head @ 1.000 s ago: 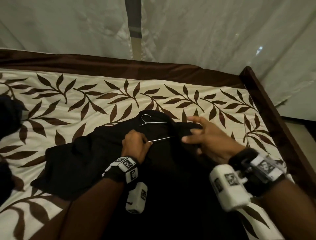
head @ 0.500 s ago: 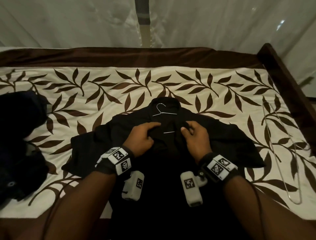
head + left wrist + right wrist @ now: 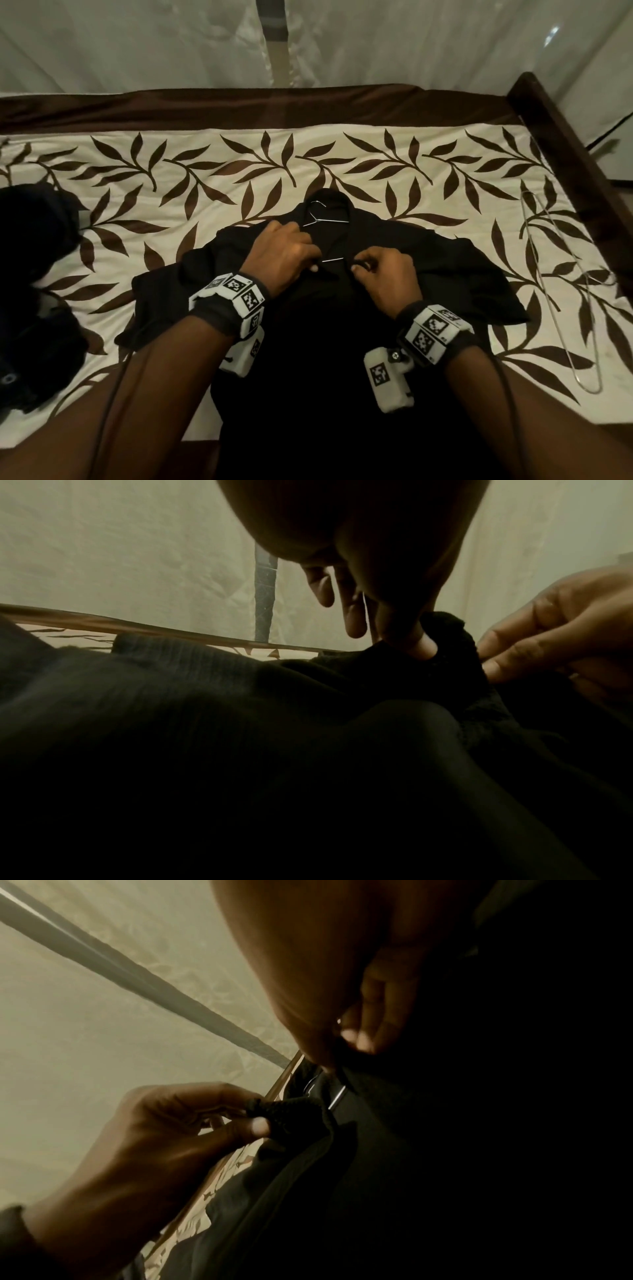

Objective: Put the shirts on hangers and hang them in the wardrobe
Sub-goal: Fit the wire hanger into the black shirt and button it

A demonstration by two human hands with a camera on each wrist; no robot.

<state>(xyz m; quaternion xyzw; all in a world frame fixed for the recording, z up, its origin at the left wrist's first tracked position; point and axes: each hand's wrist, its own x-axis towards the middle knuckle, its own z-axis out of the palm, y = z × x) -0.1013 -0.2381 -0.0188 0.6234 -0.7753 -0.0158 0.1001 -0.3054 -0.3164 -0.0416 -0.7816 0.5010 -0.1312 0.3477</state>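
Note:
A black shirt (image 3: 342, 342) lies spread on the bed with a thin wire hanger (image 3: 320, 216) inside it, its hook poking out at the collar. My left hand (image 3: 287, 253) pinches the left edge of the shirt's front opening, just left of a short bare stretch of hanger wire (image 3: 331, 259). My right hand (image 3: 380, 274) pinches the right edge of the opening. In the left wrist view my left hand (image 3: 404, 631) nips a fold of the black shirt (image 3: 240, 723). The right wrist view shows my right hand (image 3: 349, 1042) pinching the black shirt (image 3: 445, 1150) beside the hanger wire (image 3: 337, 1099).
A second wire hanger (image 3: 555, 291) lies loose on the bed at the right. Dark clothes (image 3: 30, 291) are piled at the left edge. The leaf-patterned bedspread (image 3: 205, 178) runs to a dark wooden bed frame (image 3: 561, 130) on the right. White netting (image 3: 137, 44) hangs behind.
My right hand came back from the shirt's right shoulder to the front opening and curled onto the fabric. My left hand shifted from the hanger wire to the left edge of the opening.

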